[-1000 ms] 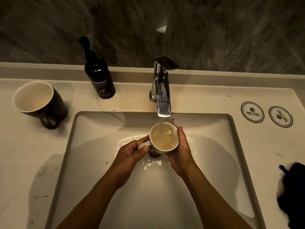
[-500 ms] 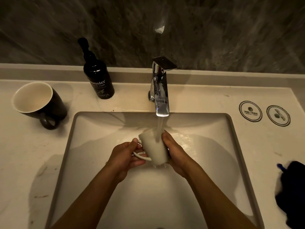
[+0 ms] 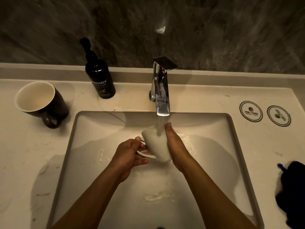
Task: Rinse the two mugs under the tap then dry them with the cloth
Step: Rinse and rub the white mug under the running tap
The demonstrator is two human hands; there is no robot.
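Both hands held a white mug (image 3: 155, 144) tipped over the sink (image 3: 99, 129) beneath water running from the tap (image 3: 160, 90): the left hand (image 3: 130, 156) gripped its handle while the right hand (image 3: 177, 146) lay along its side, fingers nearly straight. A black mug (image 3: 41, 103) stood on the counter at left, beside a soap bottle (image 3: 99, 80); a dark cloth (image 3: 292, 192) lay at right.

Single head-worn view, wide-angle, looking forward and steeply down from above the sink (image 3: 72, 146), close over the basin. Faces the dark back wall (image 3: 214, 30); the tap (image 3: 160, 90) sits near centre, with the counter (image 3: 255, 146) spreading to both edges (lines bow outward toward the frame edges). Forearms enter from the bottom edge.
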